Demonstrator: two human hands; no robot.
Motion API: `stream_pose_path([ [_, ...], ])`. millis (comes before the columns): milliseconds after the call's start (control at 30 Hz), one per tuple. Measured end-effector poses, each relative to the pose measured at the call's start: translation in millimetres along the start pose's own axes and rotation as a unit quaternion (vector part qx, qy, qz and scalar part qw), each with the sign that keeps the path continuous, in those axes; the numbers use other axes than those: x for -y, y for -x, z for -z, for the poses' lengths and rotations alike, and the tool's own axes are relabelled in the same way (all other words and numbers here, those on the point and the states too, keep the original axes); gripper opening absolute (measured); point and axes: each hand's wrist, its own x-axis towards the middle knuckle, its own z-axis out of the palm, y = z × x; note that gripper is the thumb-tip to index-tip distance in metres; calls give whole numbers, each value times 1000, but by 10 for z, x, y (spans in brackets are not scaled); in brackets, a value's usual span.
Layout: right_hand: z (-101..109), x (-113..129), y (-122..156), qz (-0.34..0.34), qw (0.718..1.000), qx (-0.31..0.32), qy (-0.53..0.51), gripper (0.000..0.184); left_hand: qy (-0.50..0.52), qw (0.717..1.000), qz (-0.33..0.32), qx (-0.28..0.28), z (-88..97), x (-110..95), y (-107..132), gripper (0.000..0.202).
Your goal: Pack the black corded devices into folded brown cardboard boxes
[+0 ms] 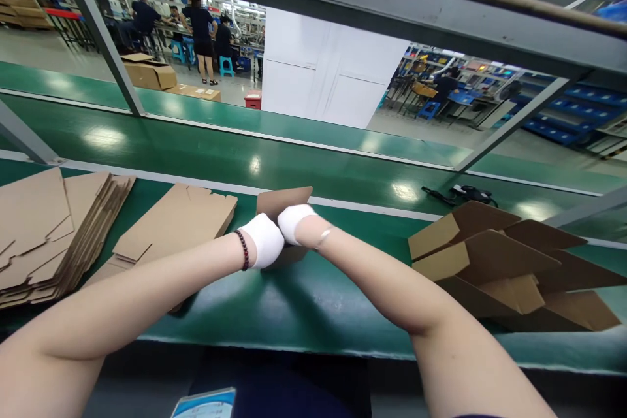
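Bare forearms (161, 290) extend from the near left and near right of my feed, with a badge (206, 403) at the near edge. Between the hands, at the centre of the green bench (343, 281), is the cardboard piece (284, 199); one panel shows beyond the hands and another part shows beneath them. I judge it light and fairly stiff, firm along its panels but ready to bend at its creases. Dry board should slip little against glove fabric; hard squeezing could dent it or crush an edge. I would hold it by the flat panels close to a crease, thumbs opposed to fingers, clear of thin flap corners.

Both hands wear white gloves. As far as I can see, the left hand (264, 240) is curled closed on the piece's left portion and the right hand (297, 222) is likewise clenched on it, just beside the left. Fingertips are hidden, so exact contact cannot be confirmed.

To the left, I note a small flat stack (179, 219) and, farther left, a taller flat stack (34, 235). To the right are opened cardboard forms (509, 255), with a black strapped item (470, 194) just beyond them. On the far side stand a white panel (328, 65) and co-workers (200, 26).
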Motion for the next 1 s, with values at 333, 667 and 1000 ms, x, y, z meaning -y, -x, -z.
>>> stream_pose_path([
  [333, -606, -513, 675, -54, 985, -162, -35, 38, 136, 942, 175, -252, -229, 76, 544, 101],
  [667, -494, -432, 153, 67, 971, -208, 97, 26, 359, 894, 174, -204, -497, 33, 446, 105],
  [1000, -290, -88, -101, -43, 998, 38, 31, 21, 357, 904, 161, -169, -534, -5, 372, 108],
])
